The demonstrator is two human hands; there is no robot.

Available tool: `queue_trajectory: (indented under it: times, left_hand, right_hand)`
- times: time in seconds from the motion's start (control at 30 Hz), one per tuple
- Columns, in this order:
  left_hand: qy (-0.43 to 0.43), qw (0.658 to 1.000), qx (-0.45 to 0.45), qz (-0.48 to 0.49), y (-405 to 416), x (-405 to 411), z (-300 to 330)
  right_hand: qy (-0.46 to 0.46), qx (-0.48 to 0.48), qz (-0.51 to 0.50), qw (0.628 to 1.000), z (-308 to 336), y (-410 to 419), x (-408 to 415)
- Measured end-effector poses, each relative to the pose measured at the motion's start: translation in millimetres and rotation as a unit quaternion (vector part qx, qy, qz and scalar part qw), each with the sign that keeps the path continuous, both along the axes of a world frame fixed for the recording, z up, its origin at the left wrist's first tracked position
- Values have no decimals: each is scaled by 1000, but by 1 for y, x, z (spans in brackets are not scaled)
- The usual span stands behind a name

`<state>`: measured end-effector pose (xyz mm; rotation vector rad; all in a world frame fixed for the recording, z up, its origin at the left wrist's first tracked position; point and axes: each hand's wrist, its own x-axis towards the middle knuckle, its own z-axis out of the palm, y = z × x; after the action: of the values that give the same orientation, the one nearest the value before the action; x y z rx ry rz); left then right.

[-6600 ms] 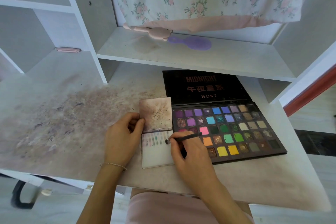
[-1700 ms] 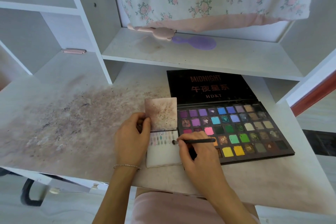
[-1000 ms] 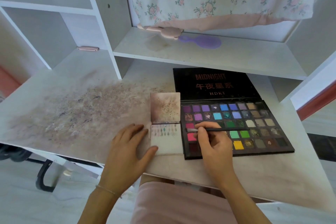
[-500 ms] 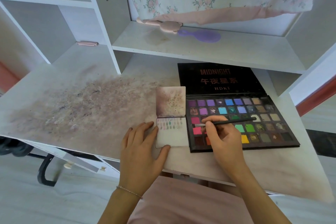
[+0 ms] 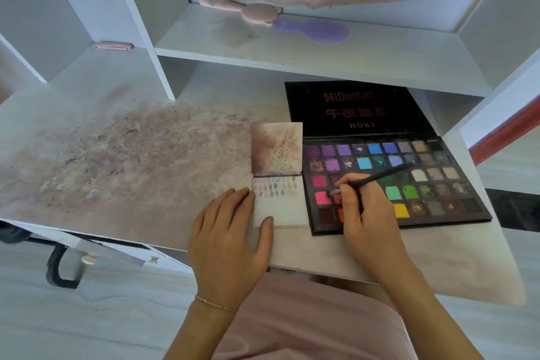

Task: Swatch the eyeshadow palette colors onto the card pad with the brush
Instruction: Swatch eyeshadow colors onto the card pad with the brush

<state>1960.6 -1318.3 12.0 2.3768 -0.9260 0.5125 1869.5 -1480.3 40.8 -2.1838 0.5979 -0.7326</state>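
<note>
**Over the palette: brush tip in the pink-to-orange pans**

On the stained desk top [image 5: 122, 161], head view, the right hand [image 5: 369, 219] grips the brush [image 5: 377, 177] with fingers curled together round the lower shaft; thumb and forefinger pinch it just behind the ferrule. The dark handle slants up and to the right across the green pans. The bristle end points left and sits at the pans just right of the bright pink one, in the fourth row of the eyeshadow palette [image 5: 438, 181]. Contact between bristles and powder appears likely, but the tip is small and partly masked by the fingertips.

The left hand [image 5: 228, 245] lies flat beside the card pad [image 5: 282, 210]. Its fingers are straight and slightly spread. The forefinger tip touches the pad's left edge; the thumb rests on the lower left corner of the open page. Nothing is gripped.

The card pad lies just left of the palette, touching or nearly touching its edge. Its soiled cover [image 5: 277, 147] is folded back and upward. Two short rows of small swatches mark the top of the page; individual colours are hard to separate.

Hidden or cut off:
- The right hand covers several pans in the lower rows.
- The palette lid [image 5: 356, 109] runs under the shelf [image 5: 292, 50].
- Both forearms leave the frame at the bottom.
</note>
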Motion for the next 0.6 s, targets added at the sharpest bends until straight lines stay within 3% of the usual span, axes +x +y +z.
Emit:
queue_trajectory:
  times: [0.23, 0.6]
  left_hand:
    - [-15, 1000, -20, 4, -1, 1, -4]
    - [-33, 999, -43, -3, 0, 1, -7]
  right_hand:
    - [27, -47, 20, 998, 1, 0, 1]
    - [7, -42, 34, 999, -1, -1, -1]
